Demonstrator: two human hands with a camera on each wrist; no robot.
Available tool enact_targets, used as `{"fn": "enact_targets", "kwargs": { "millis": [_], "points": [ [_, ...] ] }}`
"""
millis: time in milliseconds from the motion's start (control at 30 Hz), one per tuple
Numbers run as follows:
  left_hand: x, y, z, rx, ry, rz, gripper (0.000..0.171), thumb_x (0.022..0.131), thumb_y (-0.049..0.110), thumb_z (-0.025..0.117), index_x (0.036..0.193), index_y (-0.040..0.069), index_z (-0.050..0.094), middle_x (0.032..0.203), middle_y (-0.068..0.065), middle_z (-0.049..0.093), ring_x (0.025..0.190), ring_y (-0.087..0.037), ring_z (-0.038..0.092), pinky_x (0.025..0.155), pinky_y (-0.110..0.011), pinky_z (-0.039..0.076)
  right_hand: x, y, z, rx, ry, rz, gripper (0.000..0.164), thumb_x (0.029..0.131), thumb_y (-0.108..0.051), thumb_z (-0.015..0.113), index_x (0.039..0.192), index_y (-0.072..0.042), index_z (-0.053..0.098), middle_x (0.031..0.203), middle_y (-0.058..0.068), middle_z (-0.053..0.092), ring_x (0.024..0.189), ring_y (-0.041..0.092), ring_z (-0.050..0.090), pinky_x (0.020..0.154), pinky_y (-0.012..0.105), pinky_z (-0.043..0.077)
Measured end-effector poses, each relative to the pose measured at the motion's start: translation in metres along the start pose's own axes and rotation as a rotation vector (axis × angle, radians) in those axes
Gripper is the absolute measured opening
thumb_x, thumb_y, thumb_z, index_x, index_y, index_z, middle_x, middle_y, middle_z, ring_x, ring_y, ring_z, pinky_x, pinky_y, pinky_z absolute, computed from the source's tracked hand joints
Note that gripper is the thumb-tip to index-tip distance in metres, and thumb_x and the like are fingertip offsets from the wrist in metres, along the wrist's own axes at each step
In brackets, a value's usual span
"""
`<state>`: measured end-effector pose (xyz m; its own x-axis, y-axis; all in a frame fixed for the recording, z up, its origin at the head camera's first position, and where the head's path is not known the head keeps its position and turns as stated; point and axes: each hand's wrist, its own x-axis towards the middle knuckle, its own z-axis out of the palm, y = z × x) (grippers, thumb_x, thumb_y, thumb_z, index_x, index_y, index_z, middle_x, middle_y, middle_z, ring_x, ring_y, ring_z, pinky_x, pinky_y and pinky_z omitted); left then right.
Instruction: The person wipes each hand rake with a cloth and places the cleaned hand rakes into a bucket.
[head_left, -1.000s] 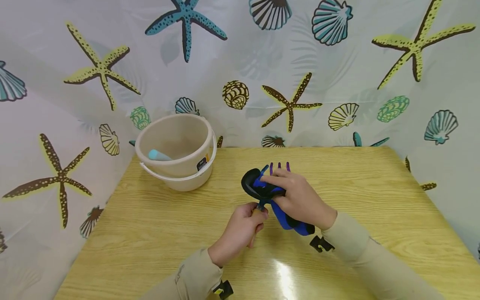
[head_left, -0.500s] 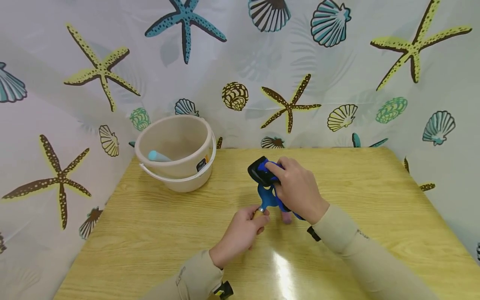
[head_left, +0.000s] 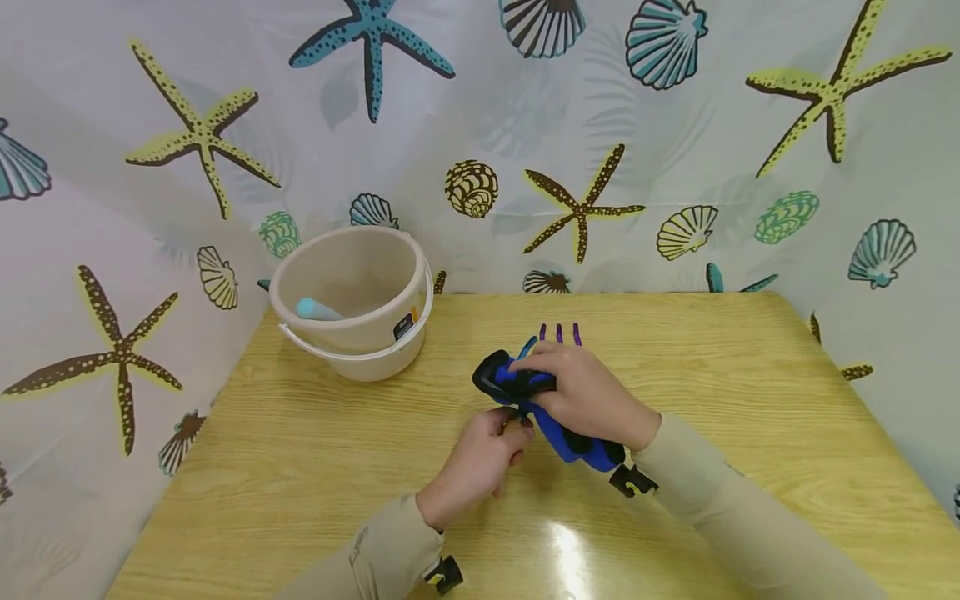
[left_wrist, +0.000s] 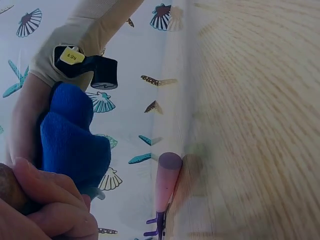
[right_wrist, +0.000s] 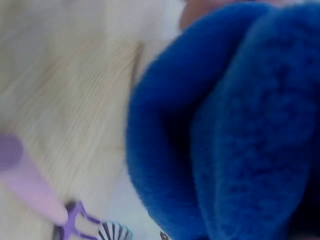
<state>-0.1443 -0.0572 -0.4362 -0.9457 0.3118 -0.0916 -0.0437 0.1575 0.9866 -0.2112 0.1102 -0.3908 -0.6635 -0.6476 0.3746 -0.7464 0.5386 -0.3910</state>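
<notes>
My left hand grips the wooden handle of a small blue-headed garden fork, held above the table. One blue prong sticks out past a blue and black plush cloth. My right hand pinches that cloth around the fork's head, and most of the head is hidden under it. In the right wrist view the folded blue cloth fills much of the picture. Behind the right hand lies a purple fork; its pink handle shows in the left wrist view.
At the back left of the wooden table stands a beige bucket with a white carrying handle. A light blue rod-like end leans inside it. A curtain printed with shells and starfish hangs behind the table.
Half a second ago the cloth was higher and more of the blue head showed. The right hand has since drawn the cloth down and left, towards the left hand. The left hand has barely moved.
</notes>
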Motion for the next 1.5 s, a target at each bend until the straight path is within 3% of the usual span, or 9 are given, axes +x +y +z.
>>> {"fn": "enact_targets", "kwargs": {
  "millis": [267, 433, 533, 633, 867, 1033, 1133, 1333, 1500],
  "points": [
    [-0.006, 0.003, 0.003, 0.048, -0.028, -0.019, 0.018, 0.096, 0.017, 0.051, 0.085, 0.008, 0.06, 0.055, 0.001, 0.045, 0.031, -0.011, 0.028, 0.026, -0.022, 0.028, 0.007, 0.018, 0.002, -0.287, 0.117, 0.1, 0.037, 0.078, -0.006, 0.067, 0.114, -0.012, 0.069, 0.091, 0.006, 0.06, 0.073, 0.018, 0.056, 0.06, 0.039, 0.056],
    [-0.005, 0.006, 0.003, 0.002, -0.013, -0.048, 0.017, 0.097, 0.02, 0.051, 0.088, 0.008, 0.06, 0.056, 0.001, 0.042, 0.032, -0.011, 0.027, 0.028, -0.021, 0.028, 0.003, 0.021, -0.001, -0.353, 0.224, 0.041, 0.042, 0.075, -0.005, 0.068, 0.116, -0.01, 0.067, 0.089, 0.007, 0.056, 0.073, 0.018, 0.052, 0.054, 0.038, 0.056],
    [-0.004, 0.007, 0.003, -0.046, -0.012, -0.055, 0.017, 0.097, 0.019, 0.05, 0.088, 0.007, 0.059, 0.055, 0.001, 0.041, 0.031, -0.011, 0.026, 0.029, -0.021, 0.028, -0.001, 0.022, -0.005, -0.407, 0.305, -0.002, 0.046, 0.072, -0.008, 0.076, 0.117, -0.008, 0.066, 0.091, 0.011, 0.055, 0.076, 0.022, 0.051, 0.053, 0.041, 0.057],
    [-0.003, 0.007, 0.003, -0.077, -0.02, -0.057, 0.018, 0.098, 0.019, 0.049, 0.088, 0.006, 0.057, 0.055, 0.001, 0.041, 0.03, -0.011, 0.027, 0.028, -0.021, 0.028, -0.008, 0.023, -0.009, -0.364, 0.325, -0.005, 0.047, 0.071, -0.009, 0.079, 0.116, -0.008, 0.067, 0.093, 0.011, 0.056, 0.077, 0.021, 0.052, 0.056, 0.042, 0.056],
    [-0.003, 0.008, 0.0, -0.105, 0.003, -0.038, 0.016, 0.097, 0.018, 0.049, 0.091, 0.004, 0.056, 0.057, 0.001, 0.041, 0.029, -0.012, 0.027, 0.028, -0.02, 0.027, -0.024, 0.018, -0.013, 0.011, 0.076, 0.04, 0.038, 0.08, -0.007, 0.071, 0.117, -0.012, 0.067, 0.108, 0.008, 0.064, 0.095, 0.016, 0.057, 0.075, 0.041, 0.055],
    [-0.002, 0.009, -0.001, -0.156, 0.009, -0.052, 0.016, 0.097, 0.018, 0.051, 0.091, 0.004, 0.056, 0.059, 0.0, 0.043, 0.029, -0.012, 0.026, 0.028, -0.021, 0.025, -0.03, 0.022, -0.012, 0.164, 0.006, 0.071, 0.036, 0.082, -0.008, 0.072, 0.118, -0.013, 0.067, 0.116, 0.004, 0.064, 0.106, 0.014, 0.055, 0.085, 0.044, 0.052],
    [-0.002, 0.007, -0.002, -0.214, -0.008, -0.052, 0.017, 0.096, 0.018, 0.052, 0.089, 0.004, 0.056, 0.057, 0.0, 0.043, 0.029, -0.011, 0.025, 0.028, -0.02, 0.024, -0.032, 0.03, -0.01, 0.129, 0.013, 0.069, 0.037, 0.082, -0.007, 0.07, 0.118, -0.014, 0.067, 0.113, 0.003, 0.064, 0.1, 0.013, 0.056, 0.081, 0.041, 0.053],
    [-0.006, 0.016, -0.006, -0.323, -0.072, -0.07, 0.016, 0.098, 0.014, 0.051, 0.092, -0.001, 0.055, 0.057, 0.001, 0.043, 0.031, -0.011, 0.028, 0.028, -0.018, 0.027, -0.038, 0.043, -0.004, -0.107, 0.207, 0.037, 0.039, 0.077, -0.001, 0.068, 0.116, -0.009, 0.068, 0.097, 0.005, 0.059, 0.078, 0.014, 0.055, 0.063, 0.038, 0.055],
    [-0.002, 0.011, -0.004, -0.25, -0.009, -0.072, 0.023, 0.097, 0.023, 0.052, 0.089, 0.002, 0.055, 0.058, 0.0, 0.043, 0.032, -0.012, 0.026, 0.029, -0.02, 0.026, -0.037, 0.046, -0.006, -0.203, 0.34, -0.002, 0.042, 0.075, 0.002, 0.063, 0.116, -0.006, 0.067, 0.096, 0.01, 0.059, 0.079, 0.018, 0.056, 0.06, 0.04, 0.056]
  ]
}}
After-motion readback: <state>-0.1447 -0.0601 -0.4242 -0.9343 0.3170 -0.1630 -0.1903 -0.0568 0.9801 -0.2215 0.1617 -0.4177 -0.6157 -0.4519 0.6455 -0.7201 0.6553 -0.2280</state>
